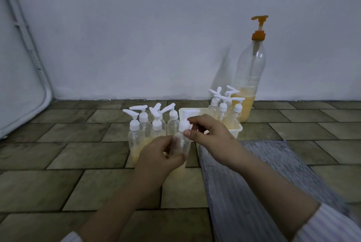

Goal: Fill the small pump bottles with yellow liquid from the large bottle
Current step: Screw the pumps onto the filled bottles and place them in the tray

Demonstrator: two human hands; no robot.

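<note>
Folded frame (23, 77): a white tubular frame with pale panel leans against the wall at 9 o'clock, its foot on the floor.
Floor (58, 155): tan brick-pattern tiles with dark joints; everything stands on it.
Left group of small pump bottles (145, 130): four clear bottles with white pump heads stand close together just past centre, toward 11 o'clock from the hands, with yellow liquid in their lower parts.
Left hand (158, 155): fingers and thumb curled round the body of the held pump bottle (182, 144), gripping it from the left near centre frame.
Held pump bottle: clear, roughly upright, lifted in front of the left group; yellow shows at its bottom, below the left hand.
Right hand (207, 132): thumb and fingertips pinch the white pump cap (184, 125) on top of the held bottle.
White tub (237, 129): a small rectangular container at 1 o'clock from the hands, partly hidden by the right hand.
Right group of small pump bottles (224, 109): about four, standing in or just behind the tub; which, I cannot tell.
Large bottle (248, 77): tall clear bottle with orange pump, against the wall at 1 o'clock, yellow liquid in its bottom part.
Striped cloth (254, 179): grey, on the floor at 4 o'clock, under the right forearm.
</note>
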